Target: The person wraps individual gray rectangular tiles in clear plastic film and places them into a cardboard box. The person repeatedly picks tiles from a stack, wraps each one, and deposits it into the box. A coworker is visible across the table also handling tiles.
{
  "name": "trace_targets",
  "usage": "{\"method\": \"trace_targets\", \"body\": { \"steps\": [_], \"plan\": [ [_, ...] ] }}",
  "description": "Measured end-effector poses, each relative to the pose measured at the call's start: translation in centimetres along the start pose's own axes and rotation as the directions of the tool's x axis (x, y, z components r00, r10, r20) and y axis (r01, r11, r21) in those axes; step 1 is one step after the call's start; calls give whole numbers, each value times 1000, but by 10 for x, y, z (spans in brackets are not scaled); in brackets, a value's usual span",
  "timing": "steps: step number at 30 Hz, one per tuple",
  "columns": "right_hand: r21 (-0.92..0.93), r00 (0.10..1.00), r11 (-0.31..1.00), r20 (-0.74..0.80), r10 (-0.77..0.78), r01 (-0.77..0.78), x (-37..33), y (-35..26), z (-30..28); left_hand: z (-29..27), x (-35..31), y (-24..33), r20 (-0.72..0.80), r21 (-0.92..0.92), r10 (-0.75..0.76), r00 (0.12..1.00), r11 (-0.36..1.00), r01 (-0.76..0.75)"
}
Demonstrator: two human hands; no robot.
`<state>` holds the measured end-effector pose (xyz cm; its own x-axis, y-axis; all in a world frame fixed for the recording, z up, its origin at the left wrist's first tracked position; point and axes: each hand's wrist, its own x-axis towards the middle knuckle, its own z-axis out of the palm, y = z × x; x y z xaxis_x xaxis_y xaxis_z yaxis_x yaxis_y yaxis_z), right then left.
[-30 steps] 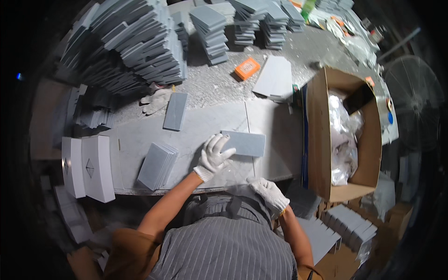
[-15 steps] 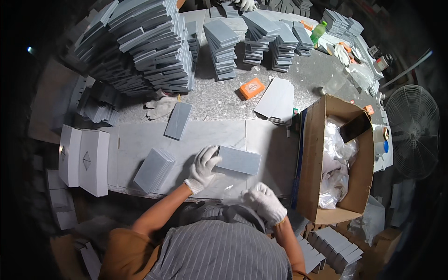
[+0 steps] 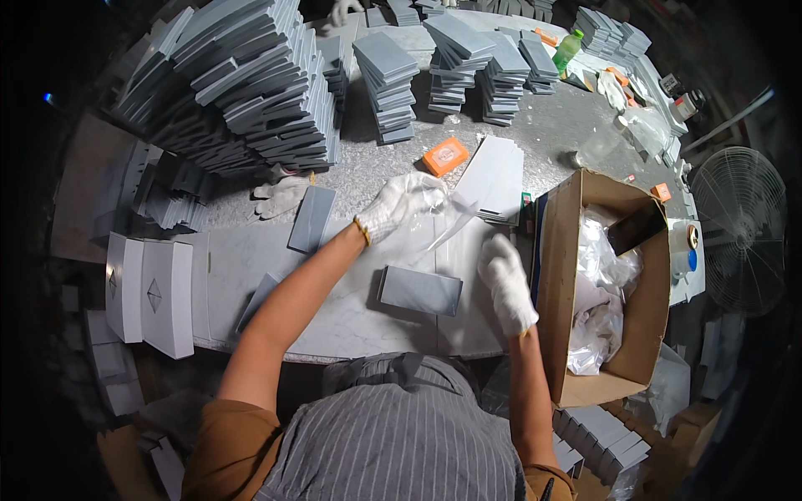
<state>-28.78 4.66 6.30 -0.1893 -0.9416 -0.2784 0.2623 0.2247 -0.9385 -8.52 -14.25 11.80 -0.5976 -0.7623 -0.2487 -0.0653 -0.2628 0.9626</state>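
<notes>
Both my hands wear white knit gloves. My left hand (image 3: 405, 204) is closed on a clear plastic bag (image 3: 451, 225), which hangs to its right above the table. Just below the bag lies a short stack of grey rectangular pieces (image 3: 420, 290), with no hand on it. To the right of that stack, my right hand (image 3: 507, 285) is held over the table, fingers stretched forward and close together, with nothing visible in it. Another grey piece (image 3: 312, 219) lies beyond my left forearm, which partly hides a further grey stack (image 3: 261, 298).
Tall grey stacks (image 3: 259, 92) rise at the far left. White sheets (image 3: 493, 179) and an orange box (image 3: 444, 156) lie ahead. A cardboard box (image 3: 560, 284) holding plastic stands right, beside a fan (image 3: 737, 230). White boxes (image 3: 167, 292) stand left. Another person's gloved hand (image 3: 344, 10) shows at the back.
My left hand has left the grey stack and moved forward and right, now gripping the plastic bag. My right hand has moved forward from near my body to the stack's right.
</notes>
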Motion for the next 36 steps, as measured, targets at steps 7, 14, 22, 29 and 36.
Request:
{"method": "trace_targets", "body": {
  "steps": [7,14,22,29,36],
  "plan": [
    [-539,982,821,-87,166,-187,-19,34,37,-14,45,-12,-78,-3,-122,990,993,122],
    [-490,900,871,-394,-188,-34,12,73,61,-51,41,-90,-602,345,58,797,918,194],
    [-367,894,916,-340,-293,160,12,75,68,22,-145,-124,-474,475,-91,876,811,341],
    [-368,935,916,-244,-259,158,16,79,65,44,-154,-121,-459,420,-241,855,789,448],
    [-351,934,922,-245,-261,166,21,97,57,41,-150,-127,-486,596,-143,862,667,446]
  ]
}}
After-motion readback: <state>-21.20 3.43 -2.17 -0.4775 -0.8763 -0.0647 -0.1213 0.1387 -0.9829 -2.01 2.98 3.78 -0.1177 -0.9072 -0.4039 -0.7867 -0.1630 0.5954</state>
